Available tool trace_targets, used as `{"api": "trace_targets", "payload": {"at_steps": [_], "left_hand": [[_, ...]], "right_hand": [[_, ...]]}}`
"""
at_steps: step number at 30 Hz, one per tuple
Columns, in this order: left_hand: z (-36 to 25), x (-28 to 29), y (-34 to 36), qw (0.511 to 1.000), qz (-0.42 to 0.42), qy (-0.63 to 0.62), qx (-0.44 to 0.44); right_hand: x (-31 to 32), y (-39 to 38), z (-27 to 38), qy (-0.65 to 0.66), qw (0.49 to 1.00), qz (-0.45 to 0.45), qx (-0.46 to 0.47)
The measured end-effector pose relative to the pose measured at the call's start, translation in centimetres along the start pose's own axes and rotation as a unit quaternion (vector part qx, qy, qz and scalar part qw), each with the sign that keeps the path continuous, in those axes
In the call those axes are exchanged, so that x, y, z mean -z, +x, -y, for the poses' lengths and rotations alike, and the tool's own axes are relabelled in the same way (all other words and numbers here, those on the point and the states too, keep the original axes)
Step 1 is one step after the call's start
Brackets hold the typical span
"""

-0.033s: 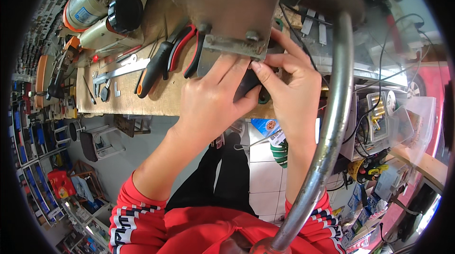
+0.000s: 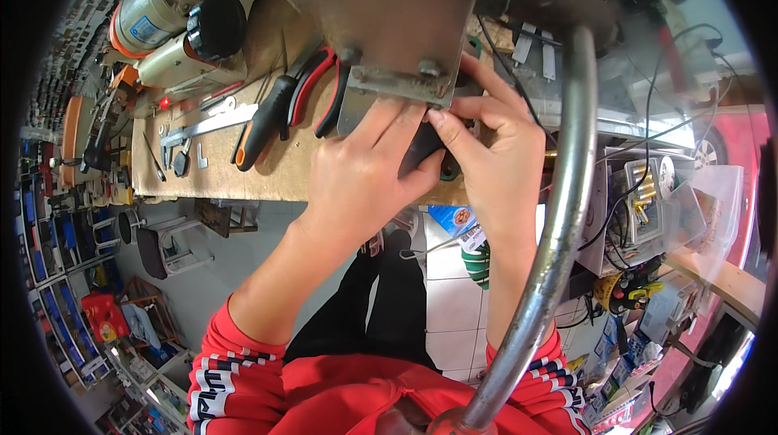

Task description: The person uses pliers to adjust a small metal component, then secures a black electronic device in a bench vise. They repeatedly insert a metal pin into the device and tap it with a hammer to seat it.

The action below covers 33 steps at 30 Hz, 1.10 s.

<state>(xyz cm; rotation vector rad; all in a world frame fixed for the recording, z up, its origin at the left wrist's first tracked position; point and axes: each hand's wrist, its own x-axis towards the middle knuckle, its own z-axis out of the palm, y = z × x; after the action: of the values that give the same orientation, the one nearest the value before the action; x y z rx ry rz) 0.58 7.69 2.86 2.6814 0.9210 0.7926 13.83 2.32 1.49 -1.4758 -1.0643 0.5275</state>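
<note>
Above my hands hangs a metal plate with bolts (image 2: 381, 9), part of a bench machine with a long steel lever (image 2: 559, 248). My left hand (image 2: 352, 163) reaches under the plate's lower edge; its fingertips are hidden there. Its thumb curls beneath a dark, smooth piece (image 2: 421, 145), gripping it against a flat grey metal sheet or base (image 2: 354, 109). Beside it, my right hand (image 2: 498, 147) has thumb and forefinger pinched together close to the left fingers. What sits in that pinch is too small to make out. The other right fingers bend behind the plate.
Left on the wooden bench (image 2: 284, 184) lie a black-and-orange screwdriver (image 2: 263, 127), red-and-black pliers (image 2: 312, 90), a caliper (image 2: 215, 123) and a hex key (image 2: 202, 156). A motor-driven machine (image 2: 174, 9) stands at the back left. Cables (image 2: 640, 123) and a parts box (image 2: 644, 200) are at the right.
The view has shifted very slightly, and the steel lever appears a little further left. Both hands keep the same grip and place.
</note>
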Motion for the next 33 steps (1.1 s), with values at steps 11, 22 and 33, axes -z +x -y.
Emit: {"api": "trace_targets", "payload": {"at_steps": [11,22,33], "left_hand": [[-0.1,0.0,-0.1,0.999,0.015,-0.023,0.023],[-1.0,-0.9,-0.5,0.999,-0.031,0.011,0.031],[-1.2,-0.8,-0.4,0.999,-0.027,0.008,0.042]], "right_hand": [[0.3,0.3,0.9,-0.067,0.998,-0.01,-0.006],[1.0,0.5,1.4,-0.099,0.995,0.03,-0.004],[1.3,1.2,0.8,-0.13,0.988,0.032,0.08]]}}
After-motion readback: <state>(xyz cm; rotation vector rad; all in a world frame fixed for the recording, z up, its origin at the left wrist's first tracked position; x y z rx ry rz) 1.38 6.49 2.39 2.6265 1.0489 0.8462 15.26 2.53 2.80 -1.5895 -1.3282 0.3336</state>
